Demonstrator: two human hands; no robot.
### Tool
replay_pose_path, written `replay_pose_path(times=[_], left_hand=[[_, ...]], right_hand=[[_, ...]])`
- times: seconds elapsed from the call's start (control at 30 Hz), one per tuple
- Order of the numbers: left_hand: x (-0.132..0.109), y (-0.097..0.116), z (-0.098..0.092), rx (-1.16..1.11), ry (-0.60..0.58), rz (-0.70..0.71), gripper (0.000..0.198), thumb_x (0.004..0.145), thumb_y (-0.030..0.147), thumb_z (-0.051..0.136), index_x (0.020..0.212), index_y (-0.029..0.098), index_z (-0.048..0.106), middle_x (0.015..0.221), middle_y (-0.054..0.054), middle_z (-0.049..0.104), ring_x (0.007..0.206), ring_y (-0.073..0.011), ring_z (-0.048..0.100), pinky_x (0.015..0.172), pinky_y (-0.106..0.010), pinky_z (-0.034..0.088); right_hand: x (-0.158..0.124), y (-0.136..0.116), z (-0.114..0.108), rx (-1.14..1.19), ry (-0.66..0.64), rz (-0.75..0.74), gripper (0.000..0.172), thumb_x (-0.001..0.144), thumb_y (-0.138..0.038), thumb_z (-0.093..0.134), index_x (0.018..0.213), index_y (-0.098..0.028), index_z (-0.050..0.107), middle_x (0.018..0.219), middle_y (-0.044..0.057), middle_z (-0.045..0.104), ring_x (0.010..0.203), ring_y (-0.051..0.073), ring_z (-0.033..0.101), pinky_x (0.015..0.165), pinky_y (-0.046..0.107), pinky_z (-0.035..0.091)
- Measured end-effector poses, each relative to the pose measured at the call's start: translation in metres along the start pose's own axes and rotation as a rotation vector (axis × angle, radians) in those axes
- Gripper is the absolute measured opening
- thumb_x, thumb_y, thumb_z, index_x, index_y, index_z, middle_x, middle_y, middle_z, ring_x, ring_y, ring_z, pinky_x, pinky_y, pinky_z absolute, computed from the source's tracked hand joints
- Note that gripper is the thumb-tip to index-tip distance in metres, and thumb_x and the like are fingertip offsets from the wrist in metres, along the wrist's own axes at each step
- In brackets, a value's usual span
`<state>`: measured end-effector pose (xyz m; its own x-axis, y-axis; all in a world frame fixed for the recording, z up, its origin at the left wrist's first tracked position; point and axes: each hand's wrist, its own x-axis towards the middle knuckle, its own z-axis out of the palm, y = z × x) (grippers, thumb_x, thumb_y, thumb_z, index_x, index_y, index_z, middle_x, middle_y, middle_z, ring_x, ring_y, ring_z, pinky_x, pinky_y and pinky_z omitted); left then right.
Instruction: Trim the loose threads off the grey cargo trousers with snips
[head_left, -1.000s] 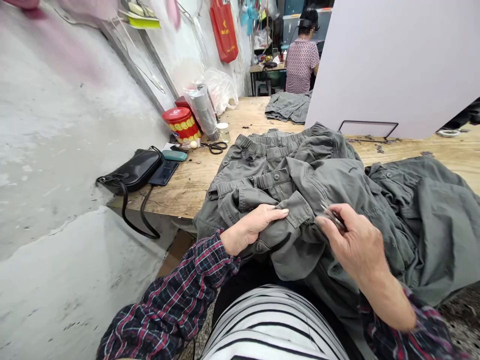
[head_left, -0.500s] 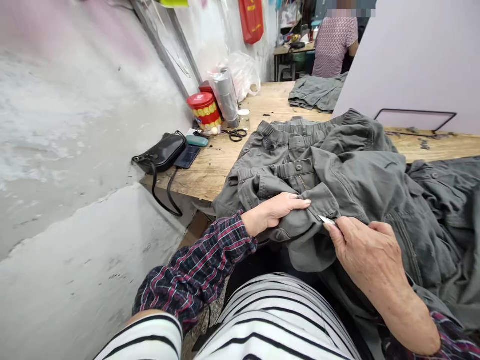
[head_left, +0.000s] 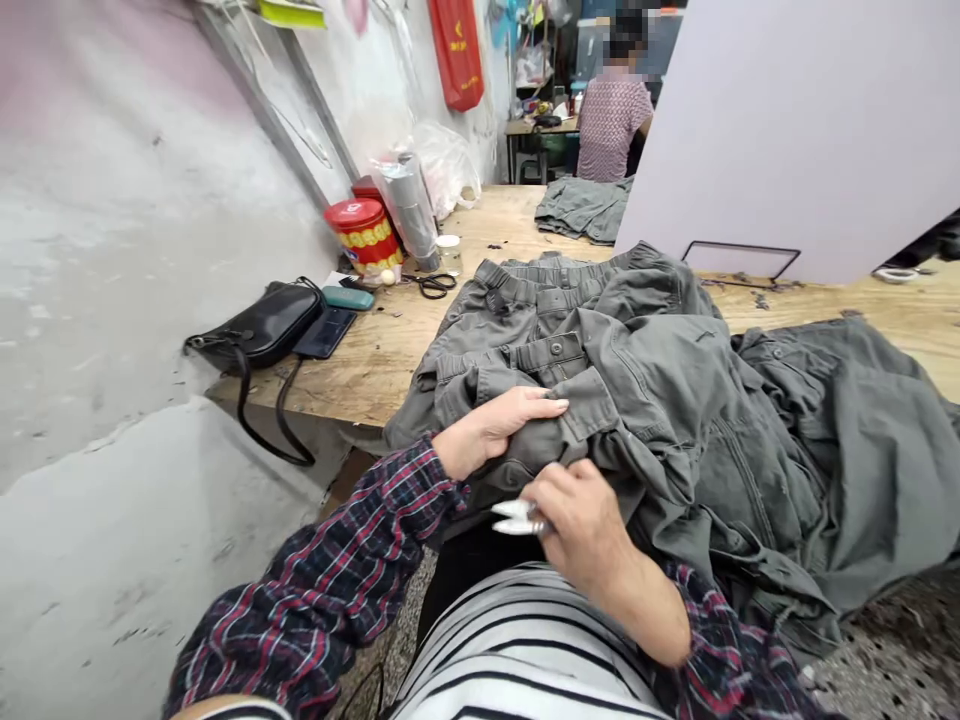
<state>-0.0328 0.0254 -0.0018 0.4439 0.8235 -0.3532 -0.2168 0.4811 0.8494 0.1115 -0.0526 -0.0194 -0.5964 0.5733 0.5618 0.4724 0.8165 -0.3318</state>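
Observation:
Grey-green trousers (head_left: 660, 370) lie bunched over the near side of the wooden table, some cloth hanging off its front edge. My left hand (head_left: 495, 425) pinches a fold of them beside a flap, below the buttoned waistband, with its thumb on top. Closer to my body, my right hand (head_left: 589, 525) is closed around small thread snips (head_left: 514, 517). Their two pale blades stand apart and point left, clear of the cloth. The snips' handle is hidden in my fist, and that hand is slightly blurred.
On the wooden table (head_left: 360, 375), a black bag (head_left: 274, 322), a dark phone (head_left: 325, 332), black-handled scissors (head_left: 433, 285) and a red tin (head_left: 364, 238) stand left. A large pale board (head_left: 742, 130) rises at the back right. Behind, a person (head_left: 613, 120) faces away, near more folded grey cloth (head_left: 585, 208).
My right hand has drawn the snips away from the flap, down and left toward my body, and the blades now show spread. My left hand keeps its hold. The view has swung right.

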Motion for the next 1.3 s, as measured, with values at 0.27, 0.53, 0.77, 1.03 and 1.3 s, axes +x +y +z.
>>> replay_pose_path(times=[0.27, 0.53, 0.77, 1.03, 1.3], left_hand=[[-0.032, 0.008, -0.036, 0.179, 0.071, 0.277, 0.012, 0.051, 0.010, 0.070, 0.062, 0.012, 0.066, 0.058, 0.003, 0.058, 0.056, -0.0060, 0.047, 0.056, -0.017, 0.035], [-0.031, -0.007, -0.038, 0.179, 0.172, 0.360, 0.014, 0.050, 0.011, 0.069, 0.064, 0.014, 0.068, 0.063, 0.001, 0.060, 0.061, -0.0095, 0.051, 0.060, -0.019, 0.039], [-0.080, -0.018, -0.028, 1.019, 0.131, 0.661, 0.069, 0.059, 0.002, 0.047, 0.126, 0.020, 0.052, 0.074, 0.001, 0.061, 0.060, -0.0093, 0.049, 0.058, -0.020, 0.039], [-0.097, -0.012, 0.012, 1.430, 0.010, 0.890, 0.057, 0.070, 0.030, 0.063, 0.123, 0.017, 0.049, 0.096, -0.012, 0.063, 0.088, -0.0232, 0.058, 0.079, -0.035, 0.045], [-0.087, -0.014, 0.019, 1.453, -0.196, 0.788, 0.013, 0.077, 0.033, 0.059, 0.074, 0.022, 0.065, 0.064, -0.003, 0.057, 0.084, -0.0207, 0.054, 0.105, -0.044, 0.023]], right_hand=[[-0.036, 0.038, -0.053, -0.330, 0.182, 0.238, 0.024, 0.075, -0.018, 0.058, 0.099, -0.017, 0.057, 0.094, 0.007, 0.061, 0.080, 0.017, 0.058, 0.068, 0.028, 0.043], [-0.043, 0.091, -0.066, -0.222, 0.387, 0.422, 0.040, 0.075, -0.019, 0.060, 0.114, -0.021, 0.053, 0.116, 0.010, 0.056, 0.083, 0.017, 0.060, 0.066, 0.028, 0.050], [-0.047, 0.096, -0.064, -0.099, 0.354, 0.293, 0.025, 0.074, -0.006, 0.053, 0.092, -0.022, 0.059, 0.098, 0.004, 0.063, 0.087, 0.016, 0.062, 0.076, 0.028, 0.051], [-0.056, 0.091, -0.055, -0.113, 0.317, 0.300, 0.024, 0.075, -0.006, 0.052, 0.092, -0.021, 0.059, 0.096, 0.006, 0.064, 0.086, 0.016, 0.063, 0.074, 0.028, 0.051], [-0.065, 0.097, -0.059, -0.235, 0.323, 0.367, 0.025, 0.074, -0.008, 0.049, 0.092, -0.021, 0.060, 0.099, 0.005, 0.065, 0.087, 0.018, 0.064, 0.073, 0.030, 0.052]])
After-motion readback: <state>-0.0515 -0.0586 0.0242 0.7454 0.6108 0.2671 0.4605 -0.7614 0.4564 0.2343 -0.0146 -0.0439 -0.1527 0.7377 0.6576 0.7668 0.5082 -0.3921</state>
